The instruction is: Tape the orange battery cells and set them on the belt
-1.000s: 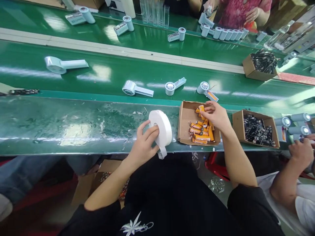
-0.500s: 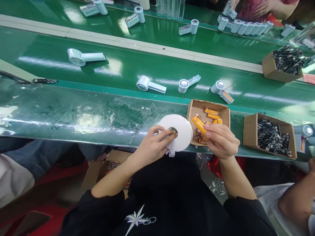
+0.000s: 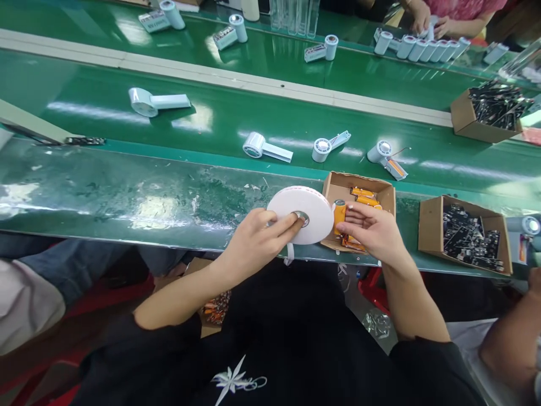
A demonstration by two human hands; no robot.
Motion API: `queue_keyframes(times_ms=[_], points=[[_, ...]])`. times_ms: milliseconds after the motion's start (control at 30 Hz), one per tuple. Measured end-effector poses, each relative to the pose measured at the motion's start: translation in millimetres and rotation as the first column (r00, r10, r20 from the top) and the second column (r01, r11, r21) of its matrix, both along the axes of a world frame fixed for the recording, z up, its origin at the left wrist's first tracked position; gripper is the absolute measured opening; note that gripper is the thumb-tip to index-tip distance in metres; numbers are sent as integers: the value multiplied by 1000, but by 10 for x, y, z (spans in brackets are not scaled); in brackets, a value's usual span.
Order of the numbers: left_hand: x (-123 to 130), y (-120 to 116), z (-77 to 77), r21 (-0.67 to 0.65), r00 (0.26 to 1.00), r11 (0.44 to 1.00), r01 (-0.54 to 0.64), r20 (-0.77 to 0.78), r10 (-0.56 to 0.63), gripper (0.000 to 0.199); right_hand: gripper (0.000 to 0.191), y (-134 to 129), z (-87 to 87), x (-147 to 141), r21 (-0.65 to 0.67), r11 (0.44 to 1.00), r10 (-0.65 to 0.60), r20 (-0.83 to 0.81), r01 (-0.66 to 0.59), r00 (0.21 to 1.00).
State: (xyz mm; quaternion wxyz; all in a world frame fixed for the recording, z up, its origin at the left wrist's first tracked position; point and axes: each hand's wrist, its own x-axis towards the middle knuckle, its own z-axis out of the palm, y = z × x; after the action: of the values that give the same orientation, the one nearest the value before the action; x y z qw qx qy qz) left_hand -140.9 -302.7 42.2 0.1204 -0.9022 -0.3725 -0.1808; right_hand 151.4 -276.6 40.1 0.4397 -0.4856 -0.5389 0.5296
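Observation:
My left hand (image 3: 260, 239) holds a roll of white tape (image 3: 318, 226), its fingers pushed into the core hole. A loose tape end (image 3: 289, 252) hangs from the roll's lower edge. In my right hand (image 3: 376, 232) an orange cylindrical battery (image 3: 339, 212) is pinched upright, close beside the roll's right edge. Whether the battery touches the tape cannot be told. Behind and under the right hand sits a shallow cardboard box (image 3: 333, 185) with several orange batteries (image 3: 364, 193) inside.
Pale blue handheld fan bodies (image 3: 276, 151) lie along the green conveyor belt (image 3: 220, 121) ahead. A cardboard box of black parts (image 3: 431, 234) stands right of the battery box; another (image 3: 460, 115) is farther back. Across the line, a co-worker's hands (image 3: 420, 17) handle a pale part. People sit at both sides.
The tape roll has tipped flatter and shifted slightly up. My right hand has turned, bringing the battery upright and nearer the roll. Fan bodies on the near belt have moved right.

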Motion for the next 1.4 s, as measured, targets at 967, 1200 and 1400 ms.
queue_keyframes(times_ms=[967,1200,1400], points=[[1826,2662,-114,-451,959,865,-219,-265,104,30,50,928,-33,844,381,853,-275,-251,356,928],[1627,2817,-283,-462,945,887,-12,-294,-140,29,57,1158,-117,993,351,896,-247,-118,273,962],[1472,2960,-384,-408,937,887,215,-171,-306,29,57,1616,-325,993,297,934,-219,44,197,975]])
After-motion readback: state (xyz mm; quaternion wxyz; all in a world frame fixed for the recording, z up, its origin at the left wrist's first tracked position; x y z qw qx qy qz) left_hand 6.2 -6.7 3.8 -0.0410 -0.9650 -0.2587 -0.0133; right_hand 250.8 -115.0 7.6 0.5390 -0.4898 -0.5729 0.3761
